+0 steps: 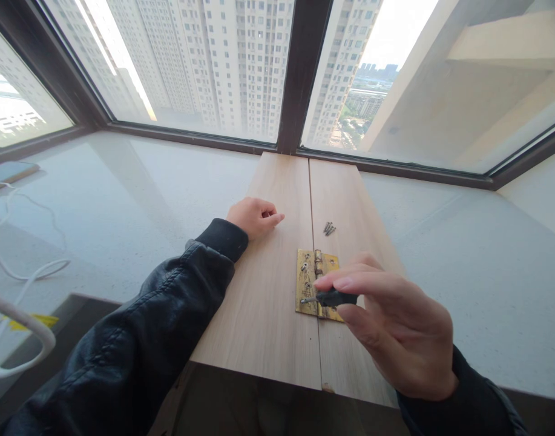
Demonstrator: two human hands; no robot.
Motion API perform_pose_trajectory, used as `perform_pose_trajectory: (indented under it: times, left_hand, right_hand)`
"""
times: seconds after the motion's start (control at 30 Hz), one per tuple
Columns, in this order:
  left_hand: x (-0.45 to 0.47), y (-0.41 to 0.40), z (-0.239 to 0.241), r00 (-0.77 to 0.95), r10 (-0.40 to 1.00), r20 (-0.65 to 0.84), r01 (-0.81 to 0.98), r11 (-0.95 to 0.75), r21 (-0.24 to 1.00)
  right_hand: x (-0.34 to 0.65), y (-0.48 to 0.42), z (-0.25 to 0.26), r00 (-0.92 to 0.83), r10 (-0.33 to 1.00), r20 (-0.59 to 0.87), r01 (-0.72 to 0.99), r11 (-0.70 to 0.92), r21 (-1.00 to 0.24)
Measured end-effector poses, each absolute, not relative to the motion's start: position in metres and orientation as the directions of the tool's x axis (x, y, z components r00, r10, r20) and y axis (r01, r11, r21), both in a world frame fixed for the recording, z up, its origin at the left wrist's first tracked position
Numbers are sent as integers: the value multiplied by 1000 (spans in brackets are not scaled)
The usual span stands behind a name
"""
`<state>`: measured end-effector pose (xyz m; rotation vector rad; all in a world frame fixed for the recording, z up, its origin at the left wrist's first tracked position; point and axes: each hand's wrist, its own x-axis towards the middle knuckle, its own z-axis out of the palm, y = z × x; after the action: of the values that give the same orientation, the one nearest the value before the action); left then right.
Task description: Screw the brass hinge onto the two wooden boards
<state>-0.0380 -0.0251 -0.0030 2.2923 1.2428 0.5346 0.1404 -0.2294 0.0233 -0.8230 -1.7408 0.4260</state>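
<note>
Between the thumb and fingers of my right hand point(395, 327) is a short screwdriver with a black handle point(335, 297). Its metal tip points left, over the lower part of a worn brass hinge point(301, 275). The hinge lies across the seam between two pale wooden boards point(268, 315), and a screw point(304, 266) stands in its left leaf. Part of the right leaf is hidden behind my fingers. On the left board rests my left hand point(254, 218), loosely curled with nothing visible in it. Several loose screws point(329, 228) lie in a small pile on the right board, above the hinge.
The boards lie on a white speckled sill point(177, 181) below dark-framed windows point(286, 79). At the left are a white cable point(36, 275), a phone-like flat device point(14, 172) and a bit of yellow tape point(34, 321). The boards' near edge overhangs a dark area.
</note>
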Motion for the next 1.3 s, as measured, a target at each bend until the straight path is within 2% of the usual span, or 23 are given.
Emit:
perform_pose_trajectory:
  times: [0.2,0.5,0.8,1.0,1.3]
  left_hand:
    - [-38,-27,-2,511,853,101,670,-469,575]
    - [-37,-28,-1,509,856,96,671,-464,578]
    - [-38,-26,-3,516,850,104,665,-474,577]
    - [-37,-27,-3,509,855,99,674,-468,572]
    - [-37,-27,-1,511,854,95,676,-468,570]
  right_hand:
    - [143,-228,17,-69,725,685,364,658,-659]
    - [140,-227,30,-212,666,715,417,723,-550]
    - [143,-231,18,-150,752,641,355,646,-676]
    - [145,-230,15,-111,722,683,354,671,-652]
    - [141,-228,26,-237,697,677,389,706,-592]
